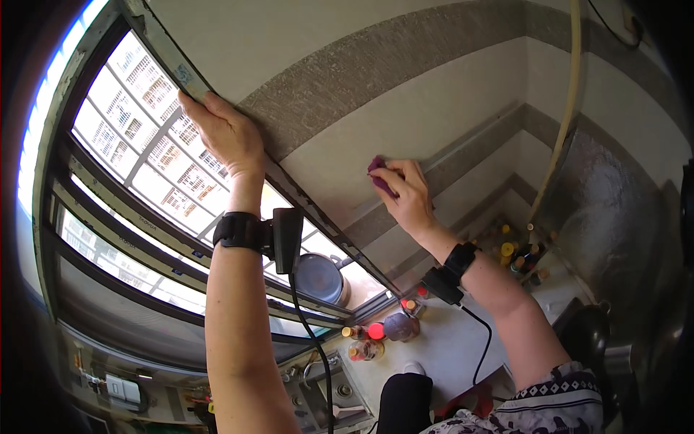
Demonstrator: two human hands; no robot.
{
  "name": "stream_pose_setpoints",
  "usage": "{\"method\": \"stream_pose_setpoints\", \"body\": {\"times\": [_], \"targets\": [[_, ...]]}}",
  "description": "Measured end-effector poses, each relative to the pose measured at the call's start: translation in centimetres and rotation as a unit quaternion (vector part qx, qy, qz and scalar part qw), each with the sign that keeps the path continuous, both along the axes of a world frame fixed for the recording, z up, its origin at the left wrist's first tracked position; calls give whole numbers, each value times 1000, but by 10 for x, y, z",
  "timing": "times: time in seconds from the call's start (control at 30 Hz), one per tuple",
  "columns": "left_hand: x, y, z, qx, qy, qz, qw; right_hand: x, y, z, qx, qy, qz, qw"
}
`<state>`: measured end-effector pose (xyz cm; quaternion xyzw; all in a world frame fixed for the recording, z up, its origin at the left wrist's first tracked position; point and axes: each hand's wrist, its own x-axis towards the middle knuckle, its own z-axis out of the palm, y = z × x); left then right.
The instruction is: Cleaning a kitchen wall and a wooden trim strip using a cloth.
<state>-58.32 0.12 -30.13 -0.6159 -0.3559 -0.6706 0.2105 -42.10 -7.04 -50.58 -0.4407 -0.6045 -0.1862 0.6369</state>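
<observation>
My right hand [407, 196] pinches a crumpled purple cloth [383, 172] against a pale wall tile [336, 182]. The cloth bulges out past the fingertips, and part of it is hidden by the fingers. Higher up on the left, my left hand [230, 133] grips the edge of the window frame [187, 73], its fingers partly out of sight. Each wrist wears a black strap with a boxy device and a cable. One of my legs, in black trousers [406, 401], is planted on the white countertop [450, 347].
Bottles and jars [374, 336] stand by the foot, with more bottles [520, 255] in the corner. A pan [320, 279] sits beyond the window bars. Below are a sink [341, 390] and a dark wok [585, 331]. A yellowish pipe [569, 103] runs down the wall.
</observation>
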Motion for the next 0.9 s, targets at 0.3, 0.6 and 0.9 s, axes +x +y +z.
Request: {"method": "stream_pose_setpoints", "body": {"times": [0.3,0.6,0.9], "targets": [[-2,0,0,-19,-1,-5,1000,-25,10,13,8,66,65,996],[0,4,-1,18,4,-5,1000,-25,10,17,-51,205,80,974],[0,2,1,11,5,-21,1000,-13,4,31,-150,250,48,955]]}}
